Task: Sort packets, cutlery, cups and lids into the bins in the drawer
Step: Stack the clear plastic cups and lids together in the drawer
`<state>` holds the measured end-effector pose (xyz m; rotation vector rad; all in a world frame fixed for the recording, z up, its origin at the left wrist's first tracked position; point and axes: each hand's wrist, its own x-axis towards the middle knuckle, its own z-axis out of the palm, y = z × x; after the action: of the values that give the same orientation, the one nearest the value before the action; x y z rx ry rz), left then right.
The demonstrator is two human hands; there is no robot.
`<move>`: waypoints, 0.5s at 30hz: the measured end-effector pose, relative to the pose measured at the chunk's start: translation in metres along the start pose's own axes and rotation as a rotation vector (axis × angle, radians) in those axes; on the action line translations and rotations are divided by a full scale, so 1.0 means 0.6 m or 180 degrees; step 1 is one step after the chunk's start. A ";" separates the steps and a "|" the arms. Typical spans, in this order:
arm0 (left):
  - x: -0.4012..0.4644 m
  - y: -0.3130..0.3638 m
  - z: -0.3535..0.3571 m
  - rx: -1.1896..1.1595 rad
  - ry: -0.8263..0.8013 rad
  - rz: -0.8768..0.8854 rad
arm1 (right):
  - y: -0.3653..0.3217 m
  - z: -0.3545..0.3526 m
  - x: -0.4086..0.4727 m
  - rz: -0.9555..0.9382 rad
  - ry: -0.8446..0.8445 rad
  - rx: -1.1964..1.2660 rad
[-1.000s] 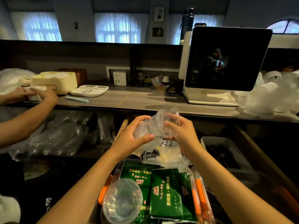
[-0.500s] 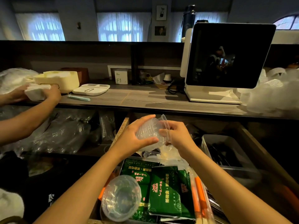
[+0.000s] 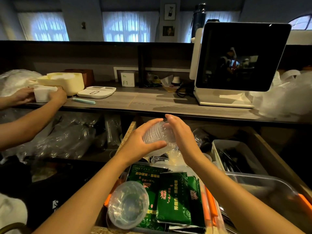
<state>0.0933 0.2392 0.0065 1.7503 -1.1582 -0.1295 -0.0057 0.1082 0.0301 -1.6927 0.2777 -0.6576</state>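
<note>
Head view, frame centre: I see my left hand (image 3: 141, 142) grasping the nested clear cups (image 3: 157, 134), stack axis sideways, my right hand (image 3: 181, 137) flat-fingered against its mouth, above the drawer (image 3: 270, 149).

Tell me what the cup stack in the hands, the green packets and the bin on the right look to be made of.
Cup stack: thin clear plastic, glossy; the fingers show through its ribbed walls. Green packets: probably plastic or foil film, shiny, creased, printed. Bin: likely brushed metal; dull grey sheen with soft reflections along its rolled rim. Left hand grips the stack; right hand presses flat against its end.
</note>
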 end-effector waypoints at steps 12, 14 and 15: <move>-0.004 0.021 0.008 -0.0340 -0.0058 0.0085 | 0.002 0.006 -0.003 -0.0443 -0.0087 -0.0576; -0.003 0.025 0.010 -0.0469 -0.0021 0.0179 | -0.001 0.010 -0.008 -0.0510 -0.0102 -0.0566; -0.002 0.024 0.010 -0.0578 -0.0009 0.0187 | -0.002 0.011 -0.010 -0.0565 -0.0132 -0.0661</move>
<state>0.0801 0.2350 0.0142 1.5559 -1.1617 -0.1956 -0.0069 0.1173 0.0288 -1.9436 0.1719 -0.7436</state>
